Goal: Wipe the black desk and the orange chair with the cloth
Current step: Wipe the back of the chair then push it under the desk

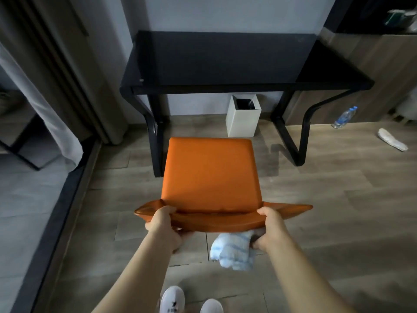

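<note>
- The orange padded chair point(211, 175) with a curved orange back rail stands on the wood-plank floor point(338, 199), just in front of the black glossy desk point(216, 62); its seat faces the desk and its back rail is nearest the person.
- The left hand point(163, 224) holds the back rail near its left end, thumb on top and fingers curled under: a narrow grip closed round the rail.
- The right hand point(269, 229) holds the rail near its right end in the same way, and its fingers also clamp the white cloth with pale blue stripes point(232, 251) against the rail's underside; the cloth hangs down bunched below the rail.
- The desk's dark surface stands against the grey wall.
- A white square waste bin point(243, 116) with a dark liner sits on the floor under the desk, beyond the chair.
- A clear plastic water bottle point(344, 117) with a blue cap stands on the floor to the right of the desk leg, with a white slipper point(392, 139) near it.
- Two white shoes point(172, 300) show at the bottom edge.
</note>
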